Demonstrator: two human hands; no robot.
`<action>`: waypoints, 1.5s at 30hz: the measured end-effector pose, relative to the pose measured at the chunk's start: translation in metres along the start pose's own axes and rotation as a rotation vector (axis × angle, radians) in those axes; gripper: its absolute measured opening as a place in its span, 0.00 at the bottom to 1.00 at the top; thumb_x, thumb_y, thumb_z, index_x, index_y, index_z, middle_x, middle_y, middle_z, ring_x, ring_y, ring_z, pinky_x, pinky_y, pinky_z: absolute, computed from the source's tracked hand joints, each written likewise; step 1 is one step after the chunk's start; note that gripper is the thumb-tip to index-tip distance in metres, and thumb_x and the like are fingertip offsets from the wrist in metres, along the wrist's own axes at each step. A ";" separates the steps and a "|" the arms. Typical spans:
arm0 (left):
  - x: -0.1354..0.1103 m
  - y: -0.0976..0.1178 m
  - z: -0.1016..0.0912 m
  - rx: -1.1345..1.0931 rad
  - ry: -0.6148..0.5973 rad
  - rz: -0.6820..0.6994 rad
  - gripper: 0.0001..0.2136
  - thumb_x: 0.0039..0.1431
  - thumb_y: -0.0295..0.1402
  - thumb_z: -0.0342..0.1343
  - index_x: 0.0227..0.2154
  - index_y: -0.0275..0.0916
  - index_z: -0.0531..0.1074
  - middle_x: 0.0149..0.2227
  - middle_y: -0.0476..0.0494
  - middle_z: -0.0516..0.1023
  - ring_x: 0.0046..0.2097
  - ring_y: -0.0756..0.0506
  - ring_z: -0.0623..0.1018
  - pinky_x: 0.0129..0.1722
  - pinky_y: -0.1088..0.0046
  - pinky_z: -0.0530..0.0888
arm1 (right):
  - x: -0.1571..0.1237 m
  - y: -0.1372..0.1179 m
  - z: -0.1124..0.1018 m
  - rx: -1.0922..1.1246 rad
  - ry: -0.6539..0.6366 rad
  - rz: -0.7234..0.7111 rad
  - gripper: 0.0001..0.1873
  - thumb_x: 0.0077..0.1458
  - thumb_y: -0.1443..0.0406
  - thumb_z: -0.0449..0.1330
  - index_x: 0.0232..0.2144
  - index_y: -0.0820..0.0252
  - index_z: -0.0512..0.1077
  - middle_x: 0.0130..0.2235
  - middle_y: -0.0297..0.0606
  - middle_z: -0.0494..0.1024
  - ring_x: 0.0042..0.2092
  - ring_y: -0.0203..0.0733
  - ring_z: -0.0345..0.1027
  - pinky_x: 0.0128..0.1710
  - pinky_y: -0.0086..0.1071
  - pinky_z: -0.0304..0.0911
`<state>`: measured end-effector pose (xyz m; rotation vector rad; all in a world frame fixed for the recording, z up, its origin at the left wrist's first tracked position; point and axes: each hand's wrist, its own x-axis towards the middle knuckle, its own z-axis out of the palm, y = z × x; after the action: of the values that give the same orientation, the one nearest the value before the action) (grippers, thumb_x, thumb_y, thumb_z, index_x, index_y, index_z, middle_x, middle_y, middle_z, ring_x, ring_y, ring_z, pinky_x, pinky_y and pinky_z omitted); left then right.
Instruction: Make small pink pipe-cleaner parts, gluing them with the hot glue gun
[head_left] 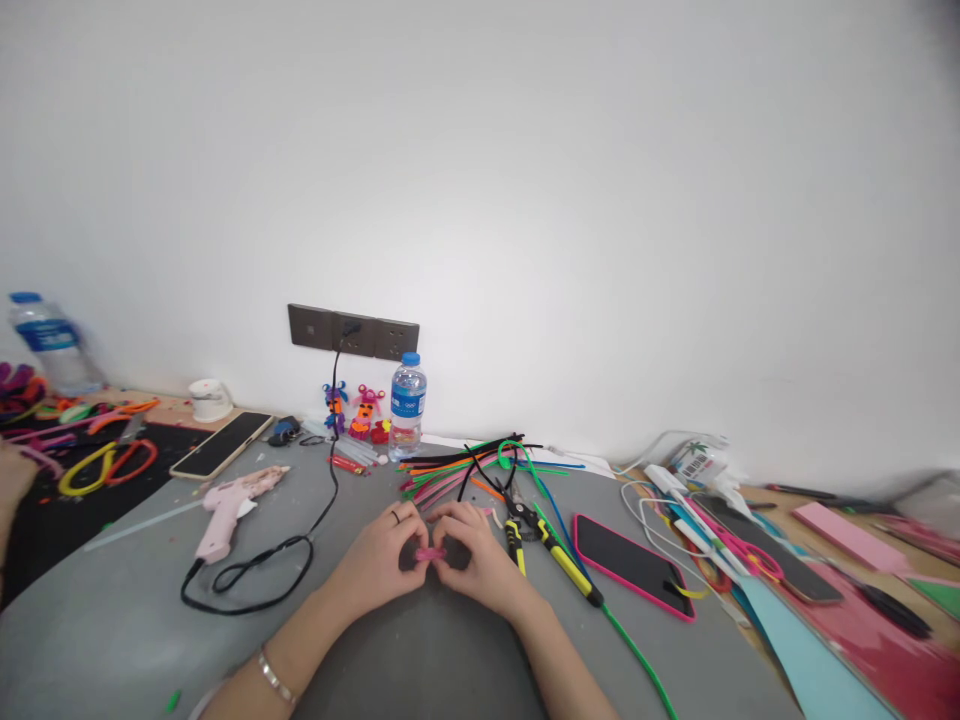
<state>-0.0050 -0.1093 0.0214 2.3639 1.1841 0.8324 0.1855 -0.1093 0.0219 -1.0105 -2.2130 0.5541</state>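
Over the middle of the grey mat [420, 660], both hands meet at a small pink pipe cleaner piece [430, 554], bent or coiled; its exact shape is too small to make out. My left hand [386, 553] pinches its left end between thumb and fingertips. The other end is pinched the same way by my right hand [476, 555]. Just behind the hands lies a bundle of coloured pipe cleaners [450, 475]. Pliers with yellow and black handles [564, 565] rest open beside my right hand.
A pink glue gun [225, 515] with a looping black cord lies left. Two pipe cleaner figures [365, 412] and a water bottle [407, 405] stand by the wall. Phones [634, 565], paper [810, 640] and scissors [112, 468] lie around. Another person's hand [13, 480] shows at the left edge.
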 end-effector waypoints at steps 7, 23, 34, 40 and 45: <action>-0.001 -0.001 0.000 -0.004 0.010 0.013 0.08 0.49 0.21 0.53 0.28 0.42 0.66 0.34 0.48 0.70 0.40 0.44 0.72 0.38 0.70 0.69 | -0.001 0.002 0.001 -0.029 0.012 -0.020 0.14 0.45 0.76 0.63 0.30 0.54 0.68 0.44 0.31 0.72 0.48 0.42 0.65 0.50 0.36 0.55; 0.000 0.000 -0.003 -0.002 0.029 0.022 0.07 0.50 0.21 0.55 0.28 0.41 0.67 0.35 0.48 0.70 0.40 0.45 0.73 0.38 0.71 0.69 | -0.001 0.004 0.002 0.060 0.055 0.015 0.18 0.46 0.75 0.60 0.38 0.53 0.65 0.43 0.35 0.72 0.48 0.45 0.66 0.50 0.38 0.56; 0.001 -0.002 -0.003 -0.012 0.093 0.057 0.09 0.49 0.19 0.55 0.29 0.41 0.67 0.34 0.49 0.70 0.38 0.45 0.73 0.37 0.72 0.70 | 0.000 0.002 -0.002 0.069 0.096 -0.034 0.12 0.50 0.74 0.61 0.34 0.54 0.67 0.46 0.38 0.72 0.50 0.47 0.66 0.49 0.39 0.59; 0.000 -0.002 -0.004 -0.009 0.109 0.071 0.10 0.49 0.19 0.56 0.29 0.41 0.67 0.34 0.49 0.70 0.38 0.45 0.73 0.37 0.72 0.70 | 0.000 0.004 -0.001 0.078 0.098 -0.029 0.12 0.51 0.75 0.62 0.34 0.54 0.68 0.47 0.37 0.73 0.50 0.46 0.66 0.50 0.40 0.57; 0.000 -0.003 -0.001 -0.014 0.126 0.069 0.09 0.49 0.19 0.56 0.29 0.40 0.67 0.34 0.49 0.70 0.37 0.46 0.73 0.37 0.72 0.70 | -0.001 0.005 -0.001 0.066 0.109 -0.026 0.11 0.51 0.75 0.62 0.33 0.54 0.68 0.46 0.38 0.73 0.50 0.46 0.66 0.50 0.40 0.56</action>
<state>-0.0074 -0.1072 0.0205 2.3829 1.1454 1.0227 0.1894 -0.1067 0.0198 -0.9540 -2.0955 0.5445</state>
